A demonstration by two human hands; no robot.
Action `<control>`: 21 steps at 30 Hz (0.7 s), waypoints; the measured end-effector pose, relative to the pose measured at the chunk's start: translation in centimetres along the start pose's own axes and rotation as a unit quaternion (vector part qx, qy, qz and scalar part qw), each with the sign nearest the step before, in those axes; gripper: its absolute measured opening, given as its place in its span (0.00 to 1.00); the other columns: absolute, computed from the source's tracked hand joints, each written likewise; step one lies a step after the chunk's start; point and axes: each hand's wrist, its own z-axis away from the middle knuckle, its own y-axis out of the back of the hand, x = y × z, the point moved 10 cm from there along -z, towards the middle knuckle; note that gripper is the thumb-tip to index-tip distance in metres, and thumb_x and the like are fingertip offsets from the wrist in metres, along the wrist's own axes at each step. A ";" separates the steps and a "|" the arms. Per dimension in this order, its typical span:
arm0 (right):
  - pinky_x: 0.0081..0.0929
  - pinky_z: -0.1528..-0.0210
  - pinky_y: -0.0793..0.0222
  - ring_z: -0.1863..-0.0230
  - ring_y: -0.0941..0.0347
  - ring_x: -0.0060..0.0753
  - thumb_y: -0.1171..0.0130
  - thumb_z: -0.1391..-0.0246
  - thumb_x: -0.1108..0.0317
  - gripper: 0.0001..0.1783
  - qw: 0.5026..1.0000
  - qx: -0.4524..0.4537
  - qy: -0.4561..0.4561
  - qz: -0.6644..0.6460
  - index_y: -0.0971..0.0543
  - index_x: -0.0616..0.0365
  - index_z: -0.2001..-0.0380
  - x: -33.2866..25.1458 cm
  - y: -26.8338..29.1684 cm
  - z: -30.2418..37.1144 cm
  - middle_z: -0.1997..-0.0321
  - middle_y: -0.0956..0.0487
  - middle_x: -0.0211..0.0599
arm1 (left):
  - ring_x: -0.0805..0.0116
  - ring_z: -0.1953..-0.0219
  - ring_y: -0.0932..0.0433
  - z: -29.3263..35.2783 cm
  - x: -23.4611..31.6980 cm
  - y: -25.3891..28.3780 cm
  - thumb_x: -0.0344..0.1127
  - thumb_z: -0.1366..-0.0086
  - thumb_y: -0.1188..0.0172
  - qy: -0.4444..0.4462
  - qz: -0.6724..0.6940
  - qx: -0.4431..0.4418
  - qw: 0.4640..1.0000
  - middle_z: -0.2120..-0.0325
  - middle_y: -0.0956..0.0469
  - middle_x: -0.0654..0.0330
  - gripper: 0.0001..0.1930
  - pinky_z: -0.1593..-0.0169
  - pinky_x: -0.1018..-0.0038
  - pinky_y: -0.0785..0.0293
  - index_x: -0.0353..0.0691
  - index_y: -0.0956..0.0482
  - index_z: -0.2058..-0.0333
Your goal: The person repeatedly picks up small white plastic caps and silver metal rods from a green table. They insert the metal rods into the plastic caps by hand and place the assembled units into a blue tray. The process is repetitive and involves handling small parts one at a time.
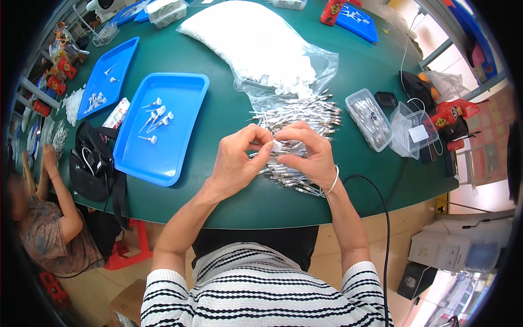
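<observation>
A small white plastic cap sits between my two hands, over a heap of thin silvery rods. My left hand pinches it from the left with thumb and forefinger. From the right, the curled thumb and forefinger of my right hand close round the same cap. Fingers hide part of it, and I cannot tell whether a rod is fitted in it. Beyond the heap, a clear bag of white caps spills some from its mouth. To the left, a blue tray holds several capped rods.
Another blue tray lies farther left, beside a black bag. On the right stand a clear box of rods, stacked empty boxes and a red bottle. A co-worker sits at far left. A black cable hangs over the front edge.
</observation>
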 end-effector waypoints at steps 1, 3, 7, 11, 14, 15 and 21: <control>0.24 0.52 0.30 0.57 0.24 0.26 0.28 0.57 0.77 0.16 1.000 -0.008 -0.010 0.006 0.17 0.57 0.61 0.3 -0.1 0.2 0.62 0.20 0.32 | 0.71 0.69 0.20 0.0 0.1 -0.1 0.23 0.38 0.40 0.002 0.001 -0.003 1.000 0.72 0.21 0.57 0.03 0.61 0.74 0.18 0.30 0.25 0.66; 0.24 0.52 0.30 0.57 0.25 0.27 0.29 0.56 0.77 0.17 0.999 -0.025 -0.028 0.018 0.17 0.57 0.59 0.9 -0.2 0.6 0.62 0.20 0.32 | 0.73 0.69 0.20 0.1 -0.1 -0.3 0.23 0.38 0.40 0.017 0.016 -0.007 1.000 0.72 0.21 0.58 0.03 0.62 0.75 0.19 0.30 0.25 0.66; 0.25 0.51 0.32 0.55 0.27 0.27 0.32 0.54 0.80 0.16 0.996 -0.018 -0.050 -0.065 0.18 0.60 0.59 1.7 -0.6 0.9 0.62 0.23 0.34 | 0.77 0.68 0.21 0.5 -1.4 -0.6 0.22 0.38 0.41 0.070 0.092 -0.005 0.993 0.72 0.21 0.61 0.03 0.63 0.78 0.20 0.29 0.25 0.66; 0.26 0.49 0.33 0.53 0.31 0.27 0.37 0.52 0.82 0.14 0.981 -0.009 -0.061 -0.186 0.20 0.63 0.60 2.4 -1.0 1.0 0.58 0.27 0.35 | 0.78 0.67 0.22 1.0 -2.6 -1.2 0.22 0.37 0.42 0.112 0.185 0.008 0.976 0.70 0.22 0.62 0.02 0.62 0.79 0.21 0.30 0.25 0.65; 0.27 0.48 0.34 0.52 0.32 0.26 0.39 0.51 0.82 0.13 0.963 -0.010 -0.085 -0.255 0.21 0.64 0.59 2.8 -1.4 1.0 0.56 0.30 0.34 | 0.77 0.66 0.22 1.2 -2.6 -1.5 0.23 0.35 0.43 0.135 0.226 0.013 0.965 0.67 0.22 0.61 0.03 0.61 0.79 0.21 0.30 0.25 0.64; 0.27 0.48 0.34 0.52 0.33 0.25 0.40 0.51 0.82 0.13 0.956 -0.010 -0.095 -0.278 0.21 0.64 0.59 2.9 -1.5 1.1 0.56 0.31 0.33 | 0.77 0.66 0.22 1.2 -2.7 -1.6 0.23 0.35 0.43 0.136 0.235 0.014 0.962 0.67 0.22 0.60 0.03 0.61 0.78 0.21 0.30 0.25 0.64; 0.26 0.48 0.35 0.53 0.33 0.24 0.42 0.49 0.76 0.11 0.935 -0.002 -0.122 -0.332 0.22 0.63 0.60 3.4 -1.8 1.4 0.58 0.32 0.32 | 0.75 0.66 0.22 1.3 -2.8 -2.0 0.24 0.33 0.43 0.148 0.293 0.009 0.944 0.66 0.23 0.59 0.03 0.59 0.77 0.21 0.29 0.25 0.63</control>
